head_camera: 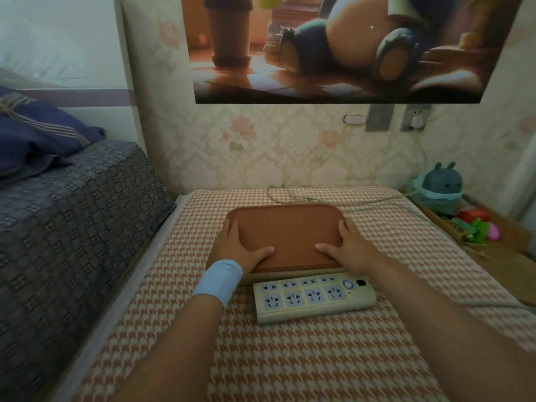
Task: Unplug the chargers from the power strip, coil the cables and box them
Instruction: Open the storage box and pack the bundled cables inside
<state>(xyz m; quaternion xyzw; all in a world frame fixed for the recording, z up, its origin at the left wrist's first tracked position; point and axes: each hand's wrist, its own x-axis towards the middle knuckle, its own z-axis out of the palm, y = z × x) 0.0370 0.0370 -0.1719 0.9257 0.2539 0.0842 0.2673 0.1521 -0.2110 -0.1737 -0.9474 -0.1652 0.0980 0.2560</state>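
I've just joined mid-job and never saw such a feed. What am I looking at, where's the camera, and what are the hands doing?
No machine here: a person works bare-handed, and the one picture comes from a camera on their head, looking forward and down. The left hand, with a blue wristband, and the right hand both lie on the brown lid of a box on the checked cloth. Nearer the camera lies the power strip, its visible sockets all empty. A pale cable runs behind the box.
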